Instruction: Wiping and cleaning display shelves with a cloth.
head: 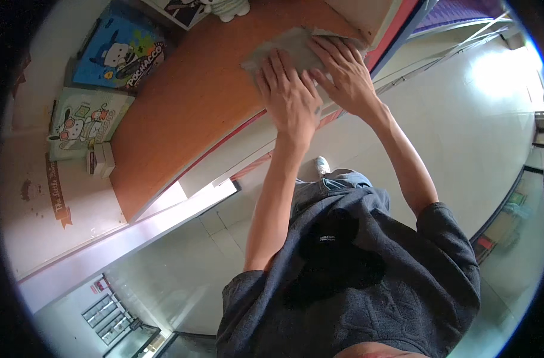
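A grey-green cloth [294, 41] lies spread on the orange-brown shelf [200, 80], close to its right end. My left hand [291, 91] rests flat on the cloth's near part, fingers stretched forward and slightly apart. Just to the right, my right hand [346, 74] presses on the cloth with its fingers extended and its thumb spread towards the left hand. Neither hand is closed around anything. Part of the cloth is hidden under both hands, and its far edge is ruffled near the right fingertips.
Illustrated boxes, one blue [120, 51] and one pale green [91, 123], stand at the shelf's left side beside small white boxes [103, 159]. A white plush toy [227, 8] sits at the back. An upright panel [366, 18] bounds the right end. Tiled floor [460, 125] extends beyond.
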A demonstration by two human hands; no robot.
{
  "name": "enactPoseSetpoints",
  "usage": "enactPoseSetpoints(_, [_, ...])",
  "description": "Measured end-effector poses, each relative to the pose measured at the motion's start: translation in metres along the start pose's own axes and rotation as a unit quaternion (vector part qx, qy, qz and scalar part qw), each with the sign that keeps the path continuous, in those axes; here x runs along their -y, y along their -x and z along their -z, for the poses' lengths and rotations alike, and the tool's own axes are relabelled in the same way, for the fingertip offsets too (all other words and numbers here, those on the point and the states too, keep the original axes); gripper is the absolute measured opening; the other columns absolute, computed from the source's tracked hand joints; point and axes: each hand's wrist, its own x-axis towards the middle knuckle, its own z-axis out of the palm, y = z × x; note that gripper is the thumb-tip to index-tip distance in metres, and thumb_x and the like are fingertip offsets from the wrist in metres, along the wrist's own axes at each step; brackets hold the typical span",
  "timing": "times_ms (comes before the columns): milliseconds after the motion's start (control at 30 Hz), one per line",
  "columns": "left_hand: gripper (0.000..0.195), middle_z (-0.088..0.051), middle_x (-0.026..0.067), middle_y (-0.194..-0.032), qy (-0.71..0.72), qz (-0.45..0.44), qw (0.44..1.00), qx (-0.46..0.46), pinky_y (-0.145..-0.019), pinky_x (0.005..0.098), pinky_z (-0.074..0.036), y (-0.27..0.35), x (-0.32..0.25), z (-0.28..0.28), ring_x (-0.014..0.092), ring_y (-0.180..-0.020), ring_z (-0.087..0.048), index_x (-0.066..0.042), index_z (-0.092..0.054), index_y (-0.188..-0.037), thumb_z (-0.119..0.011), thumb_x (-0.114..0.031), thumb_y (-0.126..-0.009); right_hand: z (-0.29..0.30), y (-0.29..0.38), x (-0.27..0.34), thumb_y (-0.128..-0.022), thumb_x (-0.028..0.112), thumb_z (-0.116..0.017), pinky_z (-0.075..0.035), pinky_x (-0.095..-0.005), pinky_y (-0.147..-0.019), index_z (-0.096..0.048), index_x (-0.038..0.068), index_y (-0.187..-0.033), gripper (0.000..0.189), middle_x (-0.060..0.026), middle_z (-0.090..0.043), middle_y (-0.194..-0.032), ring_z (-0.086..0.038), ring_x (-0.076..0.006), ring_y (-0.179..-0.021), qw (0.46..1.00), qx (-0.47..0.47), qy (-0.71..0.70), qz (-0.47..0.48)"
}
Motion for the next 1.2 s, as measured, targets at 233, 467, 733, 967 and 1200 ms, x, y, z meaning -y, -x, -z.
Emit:
enactPoseSetpoints(233, [0.063,-0.055,0.0273,-0.154,0.068,0.014,0.995,0.078,-0.124,0.0527,-0.039,0.029,-0.014,0.047,0.043,-0.143,-0.054,0.008,-0.051,-0.151,-0.067,-0.019,-0.096,0.031,0.015,0.015,-0.103,0.033,-0.064,-0.041,-0.0453,-0.117,-0.062,0.007,-0.147,0.051,-0.0133,-0.058,-0.15,-0.052,-0.0315,-0.137,0.998,0.039,-0.041,-0.024])
enactPoseSetpoints(467, [0.068,-0.052,0.0237,-0.156,0.105,-0.013,0.993,0.042,-0.125,0.0478,-0.039,0.013,-0.001,0.028,0.037,-0.145,-0.051,0.008,-0.047,-0.153,-0.069,-0.021,-0.096,0.022,0.004,0.003,-0.103,0.029,-0.065,-0.037,-0.0484,-0.124,-0.056,0.01,-0.155,0.055,-0.0083,-0.055,-0.156,-0.047,-0.0338,-0.146,0.995,0.05,-0.076,-0.05])
enactPoseSetpoints(733, [0.064,-0.051,0.0207,-0.161,0.086,-0.006,0.993,0.08,-0.128,0.0528,-0.037,0.03,-0.002,0.033,0.04,-0.15,-0.049,0.003,-0.047,-0.157,-0.067,-0.024,-0.102,0.014,0.023,-0.002,-0.107,0.034,-0.063,-0.033,-0.049,-0.129,-0.058,0.011,-0.153,0.052,-0.0093,-0.055,-0.155,-0.046,-0.0339,-0.148,0.999,0.017,-0.031,-0.019])
enactPoseSetpoints(967, [0.066,-0.045,0.0199,-0.166,0.109,-0.006,0.989,0.096,-0.13,0.0509,-0.036,0.051,-0.003,0.055,0.039,-0.154,-0.044,0.001,-0.044,-0.161,-0.065,-0.026,-0.104,0.025,0.038,0.009,-0.108,0.033,-0.061,-0.025,-0.0516,-0.135,-0.054,0.012,-0.158,0.054,-0.0088,-0.053,-0.159,-0.042,-0.0324,-0.153,0.998,0.029,-0.047,-0.031])
enactPoseSetpoints(1200, [0.07,-0.042,0.0184,-0.169,0.104,-0.009,0.989,0.106,-0.131,0.049,-0.035,0.047,0.001,0.05,0.038,-0.157,-0.041,0.0,-0.042,-0.162,-0.067,-0.027,-0.103,0.019,0.033,0.011,-0.107,0.028,-0.063,-0.025,-0.0527,-0.134,-0.051,0.013,-0.16,0.057,-0.0086,-0.05,-0.164,-0.036,-0.0347,-0.158,0.996,0.036,-0.069,-0.032])
